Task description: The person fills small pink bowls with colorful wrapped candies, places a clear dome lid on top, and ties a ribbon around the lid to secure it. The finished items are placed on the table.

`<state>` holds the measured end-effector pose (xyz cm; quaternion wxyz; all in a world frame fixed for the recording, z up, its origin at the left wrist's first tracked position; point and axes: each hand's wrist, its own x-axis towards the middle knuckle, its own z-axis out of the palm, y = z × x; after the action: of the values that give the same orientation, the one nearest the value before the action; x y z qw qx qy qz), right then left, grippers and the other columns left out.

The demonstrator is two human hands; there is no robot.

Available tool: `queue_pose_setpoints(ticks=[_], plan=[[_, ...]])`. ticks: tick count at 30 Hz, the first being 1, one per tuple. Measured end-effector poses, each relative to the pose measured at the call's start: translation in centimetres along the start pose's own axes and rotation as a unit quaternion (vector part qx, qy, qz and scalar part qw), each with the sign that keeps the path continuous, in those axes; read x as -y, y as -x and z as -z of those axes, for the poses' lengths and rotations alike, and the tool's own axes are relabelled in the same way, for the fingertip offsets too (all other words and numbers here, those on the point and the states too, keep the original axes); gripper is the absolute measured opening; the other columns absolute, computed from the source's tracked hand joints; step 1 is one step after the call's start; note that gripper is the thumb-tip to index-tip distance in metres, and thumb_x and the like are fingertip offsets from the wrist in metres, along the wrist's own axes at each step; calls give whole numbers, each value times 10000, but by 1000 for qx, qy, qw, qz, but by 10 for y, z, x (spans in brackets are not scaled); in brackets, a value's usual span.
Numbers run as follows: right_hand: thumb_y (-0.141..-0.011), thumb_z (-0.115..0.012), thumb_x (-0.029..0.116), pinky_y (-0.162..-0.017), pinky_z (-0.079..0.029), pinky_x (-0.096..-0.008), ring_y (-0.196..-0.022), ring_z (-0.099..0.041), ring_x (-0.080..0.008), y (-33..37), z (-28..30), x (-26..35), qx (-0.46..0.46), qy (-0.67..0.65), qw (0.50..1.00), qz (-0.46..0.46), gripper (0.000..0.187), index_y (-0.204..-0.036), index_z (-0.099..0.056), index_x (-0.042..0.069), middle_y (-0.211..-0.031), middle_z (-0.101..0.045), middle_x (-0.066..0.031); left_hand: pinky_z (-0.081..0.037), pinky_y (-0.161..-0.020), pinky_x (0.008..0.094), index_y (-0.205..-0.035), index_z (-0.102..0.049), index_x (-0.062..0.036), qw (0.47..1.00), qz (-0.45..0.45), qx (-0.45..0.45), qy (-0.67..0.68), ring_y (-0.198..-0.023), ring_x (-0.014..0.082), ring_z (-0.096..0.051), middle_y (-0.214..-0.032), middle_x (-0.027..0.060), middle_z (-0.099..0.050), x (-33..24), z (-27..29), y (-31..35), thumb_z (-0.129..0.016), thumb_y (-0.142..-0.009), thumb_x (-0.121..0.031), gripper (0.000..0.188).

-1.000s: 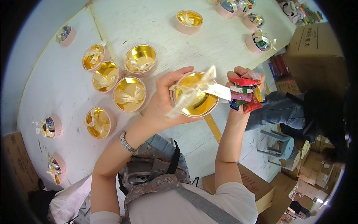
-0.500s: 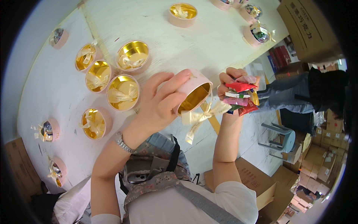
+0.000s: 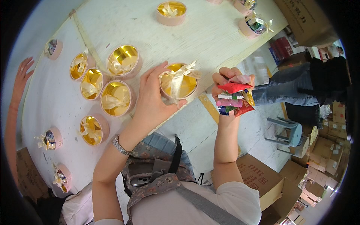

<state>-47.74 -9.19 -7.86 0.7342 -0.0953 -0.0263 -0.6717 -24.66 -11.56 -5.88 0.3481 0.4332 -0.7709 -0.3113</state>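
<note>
With thumb and fingers around its side, my left hand [image 3: 152, 95] grips a round pink gift box [image 3: 176, 96] at the table's near edge. The box stands upright, its gold inside facing up and a cream ribbon bow [image 3: 179, 80] across its opening. My right hand [image 3: 221, 83] is closed on a bunch of wrapped candies [image 3: 234, 98] in red, pink, yellow, white and blue-green wrappers. It hangs in the air to the right of the box, past the table edge. Just left of my left hand are similar ribboned boxes, among them a gold-lined box [image 3: 116, 98].
On the white table [image 3: 202, 37] stand more boxes, some filled, such as a filled box [image 3: 253, 27] at the far right. Another person's arm [image 3: 17, 86] reaches in at the far left. A grey stool [image 3: 287, 131] and cardboard cartons [image 3: 258, 176] are on the right.
The box in my left hand went from tilted in the air to upright on the table edge, turning its opening upward. Another person's arm has appeared at the left.
</note>
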Motion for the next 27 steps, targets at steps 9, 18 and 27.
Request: queue_pose_setpoints(ticks=[9, 18, 27], plan=[[-852, -612, 578, -644, -483, -322, -715, -564, -201, 4, -21, -18, -126, 398, 907, 53, 563, -827, -591, 16, -914, -595, -110, -470, -790, 298, -1106, -620, 32, 972, 119, -26, 199, -961, 162, -557, -1200, 113, -606, 7, 6, -16, -714, -870, -226, 362], [-651, -832, 219, -573, -499, -325, -655, -585, -258, -46, -83, -58, 57, 926, 327, 183, 291, -732, -615, 43, -752, -587, -66, -438, -722, 226, -1078, -620, 28, 953, 205, 51, 216, -826, 47, -510, -947, -4, -606, 2, 16, -21, -490, -1018, -234, 299], [-596, -824, 200, -561, -506, -311, -709, -592, -215, -67, -49, -60, 142, 903, 248, 321, 286, -773, -632, 86, -820, -607, -32, -392, -611, 268, -928, -591, 24, 938, 211, 40, 271, -694, 88, -462, -740, 21, -520, 8, 19, -20, -537, -929, -225, 255]])
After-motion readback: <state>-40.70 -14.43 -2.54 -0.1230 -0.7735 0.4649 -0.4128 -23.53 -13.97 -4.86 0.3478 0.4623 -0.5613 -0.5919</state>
